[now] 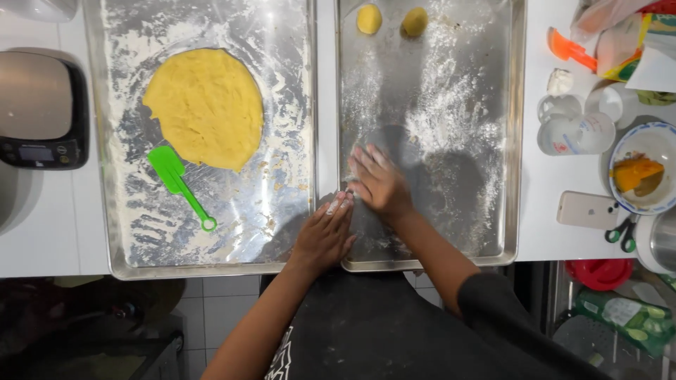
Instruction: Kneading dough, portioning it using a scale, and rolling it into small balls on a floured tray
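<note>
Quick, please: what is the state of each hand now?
Left hand: open, flat, holding nothing visible.
Right hand: open, over the right tray; holding cannot be told.

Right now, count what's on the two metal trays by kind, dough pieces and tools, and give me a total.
Small dough balls: 2
Flattened dough slab: 1
Green plastic scraper: 1
Total: 4

Both hands, the left hand and the right hand, are pressed together over the right tray; anything between them is hidden.

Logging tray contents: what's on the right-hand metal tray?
On the right tray: scattered flour and two small dough balls at the far end. The right hand lies flat on the near part; whatever is beneath the palm is hidden.
</note>
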